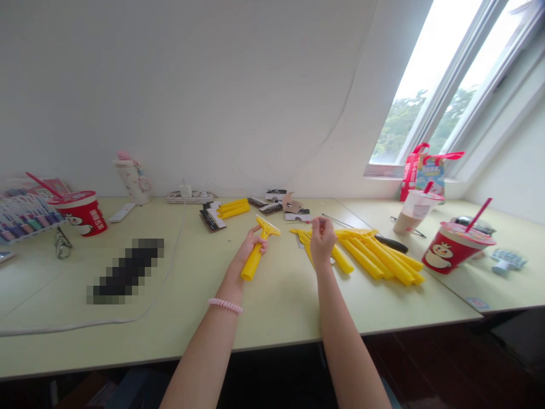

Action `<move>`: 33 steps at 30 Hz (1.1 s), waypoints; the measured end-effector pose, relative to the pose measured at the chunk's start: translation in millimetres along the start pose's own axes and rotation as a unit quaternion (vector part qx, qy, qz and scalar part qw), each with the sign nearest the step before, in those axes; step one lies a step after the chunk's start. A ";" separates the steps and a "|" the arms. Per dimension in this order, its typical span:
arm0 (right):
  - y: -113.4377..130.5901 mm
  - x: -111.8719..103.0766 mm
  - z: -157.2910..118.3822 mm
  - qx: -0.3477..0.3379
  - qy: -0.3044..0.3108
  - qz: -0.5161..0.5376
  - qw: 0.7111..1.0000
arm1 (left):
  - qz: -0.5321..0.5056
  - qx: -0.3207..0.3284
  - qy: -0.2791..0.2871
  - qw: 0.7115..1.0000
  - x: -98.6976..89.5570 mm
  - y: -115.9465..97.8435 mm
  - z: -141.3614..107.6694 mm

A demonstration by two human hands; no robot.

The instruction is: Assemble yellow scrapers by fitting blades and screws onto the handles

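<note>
My left hand (248,248) is wrapped round the handle of a yellow scraper (252,264), its wide head pointing up and away from me. To the right, my right hand (322,241) is closed above the table with the fingertips pinched together. Whatever lies in that pinch is too small and blurred to name. Beside and beyond the right hand lies a pile of yellow scrapers (378,258), handles toward me. A long thin rod with a black handle (392,244), like a screwdriver, lies partly behind the pile.
Black-and-white packets (213,220) and several yellow handles (233,208) lie at the back, near an opened cardboard piece (293,203). A red cup (453,250) and a milky drink (411,216) stand right; another red cup (87,215) and a power strip (189,197) are left.
</note>
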State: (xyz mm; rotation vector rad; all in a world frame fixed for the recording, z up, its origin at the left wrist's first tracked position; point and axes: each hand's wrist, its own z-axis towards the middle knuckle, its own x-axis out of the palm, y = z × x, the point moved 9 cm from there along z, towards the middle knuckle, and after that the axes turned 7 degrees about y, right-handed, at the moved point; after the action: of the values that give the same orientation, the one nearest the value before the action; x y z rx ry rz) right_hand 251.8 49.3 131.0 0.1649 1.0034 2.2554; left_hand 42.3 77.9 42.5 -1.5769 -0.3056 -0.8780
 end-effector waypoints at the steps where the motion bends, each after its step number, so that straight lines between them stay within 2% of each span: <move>1: 4.3 -0.8 0.0 -0.016 0.005 0.004 1.000 | 0.005 -0.001 0.000 1.000 -0.1 0.2 0.2; 7: 15.5 13.3 -3.2 -0.067 0.071 0.002 0.995 | 0.026 -0.006 -0.001 1.000 -0.9 0.6 1.3; 12: 17.3 22.6 -4.5 -0.072 0.108 0.015 0.991 | 0.036 -0.006 -0.003 0.999 -0.8 0.5 1.0; 25: 13.2 26.3 -4.5 -0.057 0.127 0.014 0.990 | 0.021 -0.004 0.003 1.000 0.3 0.5 0.0; 33: 13.3 19.7 -3.3 -0.051 0.103 0.019 0.993 | 0.023 -0.015 0.019 0.999 6.1 0.1 -3.3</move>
State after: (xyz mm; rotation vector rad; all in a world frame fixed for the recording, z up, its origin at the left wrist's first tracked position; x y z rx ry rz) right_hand 228.4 52.8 135.2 -0.0957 0.9937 2.3890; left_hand 45.3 73.1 46.5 -1.5865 -0.2282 -0.8799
